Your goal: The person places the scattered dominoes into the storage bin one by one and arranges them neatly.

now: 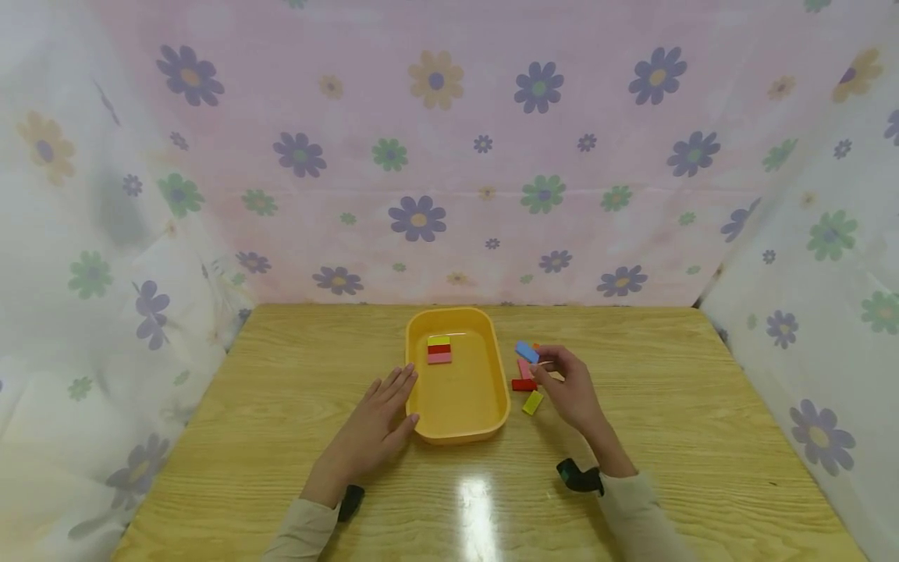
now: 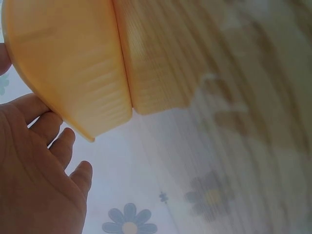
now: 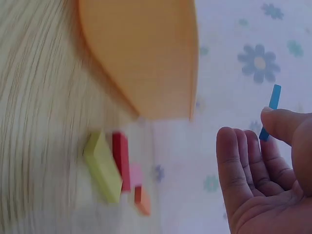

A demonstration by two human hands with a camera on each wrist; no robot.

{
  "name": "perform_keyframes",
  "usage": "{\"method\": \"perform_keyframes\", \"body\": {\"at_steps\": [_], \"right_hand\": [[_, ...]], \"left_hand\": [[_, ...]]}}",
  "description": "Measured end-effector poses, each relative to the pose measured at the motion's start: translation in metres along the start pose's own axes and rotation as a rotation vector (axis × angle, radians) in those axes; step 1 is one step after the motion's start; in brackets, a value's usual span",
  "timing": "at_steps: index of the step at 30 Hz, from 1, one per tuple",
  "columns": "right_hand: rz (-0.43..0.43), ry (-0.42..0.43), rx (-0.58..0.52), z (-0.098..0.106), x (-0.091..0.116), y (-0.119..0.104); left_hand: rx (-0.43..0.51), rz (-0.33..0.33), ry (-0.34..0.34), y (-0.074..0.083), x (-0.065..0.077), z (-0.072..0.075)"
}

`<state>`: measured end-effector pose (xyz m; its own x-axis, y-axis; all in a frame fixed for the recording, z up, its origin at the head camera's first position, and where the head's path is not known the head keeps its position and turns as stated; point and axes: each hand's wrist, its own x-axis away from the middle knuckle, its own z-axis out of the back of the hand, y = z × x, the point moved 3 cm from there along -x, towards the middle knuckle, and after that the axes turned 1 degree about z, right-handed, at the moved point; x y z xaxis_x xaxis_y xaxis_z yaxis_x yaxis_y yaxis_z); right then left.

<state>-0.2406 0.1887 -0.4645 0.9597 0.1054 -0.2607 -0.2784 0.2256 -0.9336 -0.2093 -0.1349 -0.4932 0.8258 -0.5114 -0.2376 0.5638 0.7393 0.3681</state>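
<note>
My right hand (image 1: pixel 572 390) pinches a blue block (image 1: pixel 527 352) between thumb and fingers, raised above the table just right of a yellow-orange plastic tray (image 1: pixel 456 398). The right wrist view shows the same blue block (image 3: pixel 274 100) edge-on under the thumb. Below that hand lie a pink block (image 1: pixel 524 369), a red block (image 1: pixel 523 385) and a yellow block (image 1: pixel 532 403); an orange block (image 3: pixel 142 200) lies beside them. Fingers extended, my left hand (image 1: pixel 375 425) touches the tray's left rim. Inside the tray, yellow (image 1: pixel 438 340), red (image 1: pixel 438 350) and pink blocks (image 1: pixel 439 359) form a row.
The wooden table (image 1: pixel 302 351) ends at the back against a flowered curtain (image 1: pixel 365 101). More of this cloth hangs along both sides. Dark wrist straps (image 1: pixel 580 476) show at both sleeves.
</note>
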Motion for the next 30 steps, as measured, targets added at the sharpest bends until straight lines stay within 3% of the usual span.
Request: {"method": "perform_keyframes", "body": {"at_steps": [6, 12, 17, 21, 24, 30], "right_hand": [[-0.008, -0.064, -0.064, -0.029, -0.004, -0.007], [-0.054, -0.137, -0.133, -0.063, -0.007, -0.039], [-0.064, -0.142, -0.114, -0.088, -0.016, -0.051], [-0.081, -0.135, -0.076, -0.104, -0.032, -0.039], [-0.095, -0.132, -0.038, -0.111, -0.044, -0.032], [-0.125, -0.163, 0.066, -0.115, -0.066, -0.041]], "left_hand": [[-0.009, -0.008, 0.009, 0.000, 0.000, 0.000], [-0.023, -0.010, 0.007, 0.001, 0.000, 0.000], [-0.012, 0.002, 0.013, 0.001, 0.000, 0.001], [-0.019, -0.007, 0.020, 0.001, 0.000, 0.000], [-0.021, -0.016, 0.022, 0.001, -0.001, 0.000], [-0.015, -0.011, 0.013, 0.001, -0.001, -0.001]]}}
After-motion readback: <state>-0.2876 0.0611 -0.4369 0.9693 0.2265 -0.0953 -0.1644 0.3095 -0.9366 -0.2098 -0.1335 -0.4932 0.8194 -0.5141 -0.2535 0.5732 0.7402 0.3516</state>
